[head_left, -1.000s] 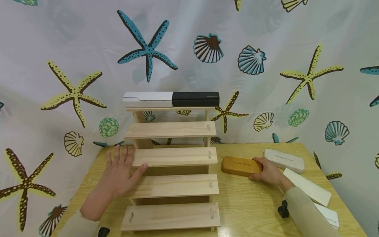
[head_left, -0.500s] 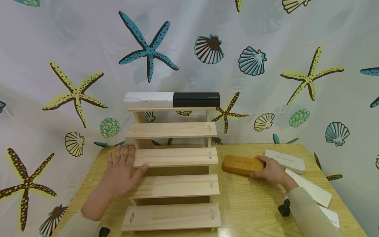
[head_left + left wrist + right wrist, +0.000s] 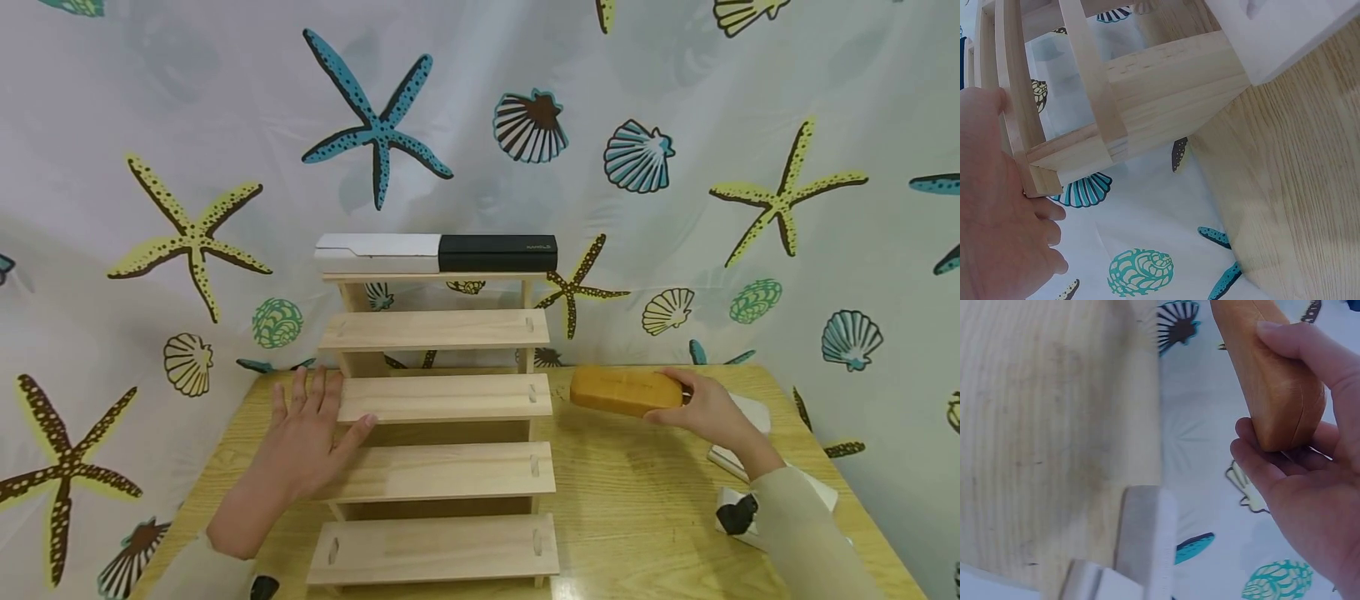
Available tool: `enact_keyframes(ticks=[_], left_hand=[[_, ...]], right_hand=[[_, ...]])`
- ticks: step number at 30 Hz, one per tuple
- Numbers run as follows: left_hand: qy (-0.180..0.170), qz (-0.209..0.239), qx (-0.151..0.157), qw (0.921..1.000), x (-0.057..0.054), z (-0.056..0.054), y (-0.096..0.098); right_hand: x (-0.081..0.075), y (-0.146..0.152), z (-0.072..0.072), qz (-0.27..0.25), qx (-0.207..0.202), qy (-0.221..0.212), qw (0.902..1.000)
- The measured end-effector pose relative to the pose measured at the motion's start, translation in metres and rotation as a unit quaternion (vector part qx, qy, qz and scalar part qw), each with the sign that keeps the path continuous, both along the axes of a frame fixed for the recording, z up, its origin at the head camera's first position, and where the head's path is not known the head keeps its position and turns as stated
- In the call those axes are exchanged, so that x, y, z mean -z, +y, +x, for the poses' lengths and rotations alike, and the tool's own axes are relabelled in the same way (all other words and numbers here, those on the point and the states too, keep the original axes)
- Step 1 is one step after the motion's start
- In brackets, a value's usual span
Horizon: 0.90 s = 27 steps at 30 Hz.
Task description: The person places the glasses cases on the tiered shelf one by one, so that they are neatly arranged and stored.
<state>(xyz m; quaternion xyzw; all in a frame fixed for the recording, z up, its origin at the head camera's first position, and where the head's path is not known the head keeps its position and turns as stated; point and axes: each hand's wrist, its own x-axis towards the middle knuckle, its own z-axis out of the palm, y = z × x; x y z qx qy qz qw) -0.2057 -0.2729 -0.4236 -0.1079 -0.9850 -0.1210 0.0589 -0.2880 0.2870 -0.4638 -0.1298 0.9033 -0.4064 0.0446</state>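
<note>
My right hand (image 3: 708, 408) holds one end of an orange-brown glasses case (image 3: 626, 390), raised above the table to the right of a wooden tiered rack (image 3: 442, 398). In the right wrist view my thumb presses one side of the case (image 3: 1279, 381) and my fingers curl under its end. My left hand (image 3: 292, 454) grips the rack's left side, with the thumb over the third tier's edge. The left wrist view shows the fingers of my left hand (image 3: 997, 206) behind that edge. A white case (image 3: 1272, 31) and a black case (image 3: 497, 253) fill the top tier.
White cases (image 3: 752, 412) lie on the table's (image 3: 630, 517) right side, partly hidden by my right arm. Behind the rack hangs a pale curtain (image 3: 480, 192) printed with starfish and shells. The lower tiers are bare wood.
My right hand has lifted the orange-brown case off the table, tilting it and moving it slightly up and right in the head view. My left hand has stayed at the rack.
</note>
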Motion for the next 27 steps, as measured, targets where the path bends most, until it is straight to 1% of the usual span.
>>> enact_keyframes(ticks=[4, 8, 15, 23, 27], left_hand=[[0.001, -0.001, -0.001, 1.0000, 0.000, 0.000, 0.000], [0.002, 0.000, 0.000, 1.0000, 0.001, 0.000, -0.001], [0.000, 0.002, -0.002, 1.0000, 0.001, 0.001, -0.001], [0.006, -0.001, 0.000, 1.0000, 0.001, 0.000, 0.000], [0.008, -0.002, 0.000, 1.0000, 0.002, 0.000, 0.000]], right_hand=[[-0.018, -0.001, 0.004, 0.000, 0.003, 0.016, 0.9999], [-0.033, -0.003, 0.007, -0.006, -0.003, 0.031, 0.9995], [-0.057, -0.009, 0.012, -0.022, -0.011, 0.040, 0.9989], [-0.079, -0.015, 0.016, -0.053, -0.025, 0.045, 0.9973], [-0.089, -0.018, 0.017, -0.056, -0.023, 0.047, 0.9971]])
